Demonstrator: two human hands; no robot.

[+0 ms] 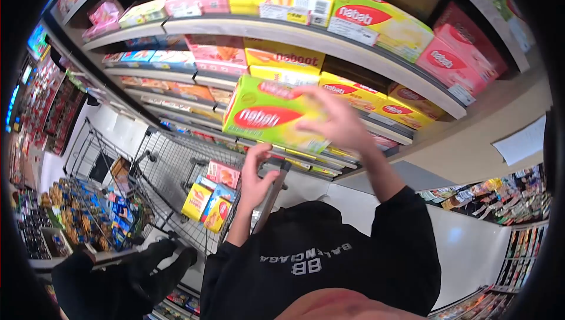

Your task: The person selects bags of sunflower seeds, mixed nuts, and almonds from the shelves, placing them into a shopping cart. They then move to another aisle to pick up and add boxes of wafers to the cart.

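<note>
A green and yellow nabati box (pixel 268 114) is held up before the lower shelves. My right hand (pixel 338 117) grips its right end, thumb on the front and fingers over the top. Just below the box, my left hand (pixel 257 173) has its fingers and thumb apart and curved, with nothing between them, beside the cart handle (pixel 272 193). In the wire shopping cart (pixel 176 173) lie several boxes: a pink one (pixel 223 174), a yellow one (pixel 196 200), another yellow one (pixel 218 214) and a blue one (pixel 222 193).
Curved shelves (pixel 247 25) packed with snack boxes stretch across the top. A second wire cart (pixel 97 149) stands at the left. Another person in dark clothes (pixel 112 285) is at the lower left, near a display of bagged goods (pixel 82 211). White floor (pixel 471 243) shows at the right.
</note>
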